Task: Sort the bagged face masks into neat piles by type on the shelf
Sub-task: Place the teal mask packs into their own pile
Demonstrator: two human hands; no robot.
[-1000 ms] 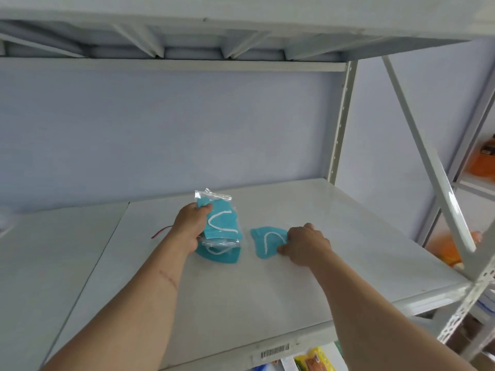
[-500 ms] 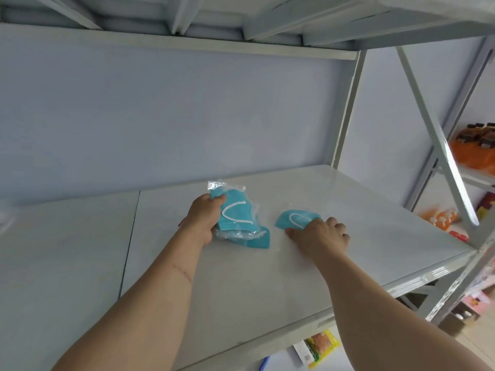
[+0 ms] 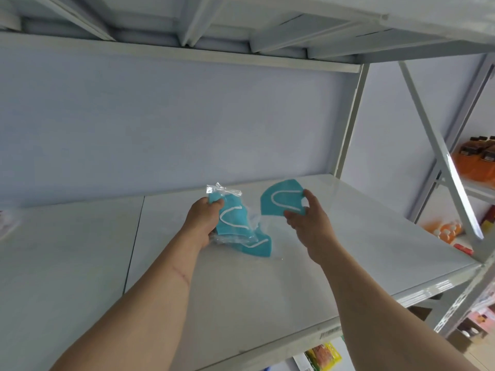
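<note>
**Teal mask in right hand, bundle to its 9 o'clock**

Teal face mask (image 3: 281, 198) is up off the shelf (image 3: 361, 253), pinched by the right hand (image 3: 308, 223): thumb on the lower edge, fingers curled round the right side. Can't tell if this one has a clear bag on it. Its long axis runs roughly 10 to 4 o'clock, white ear loop facing the camera.

Left hand (image 3: 202, 223) grips a bundle of bagged teal masks (image 3: 233, 218), fingers wrapped round its upper left corner, crinkled bag top sticking out at 12 o'clock of the fist. The bundle's lower end looks to rest on the shelf, with one more teal mask (image 3: 258, 247) poking out at 5 o'clock.

Key relation: the single mask lies at 3 o'clock of the bundle, near but apart, a clear gap between. Same colour and loop, so probably same type. Judgement: next move is likely a short carry toward 9 o'clock onto the bundle, or the start of a pile beside it. Right hand is nearer and already has it; loose plastic may slip
</note>
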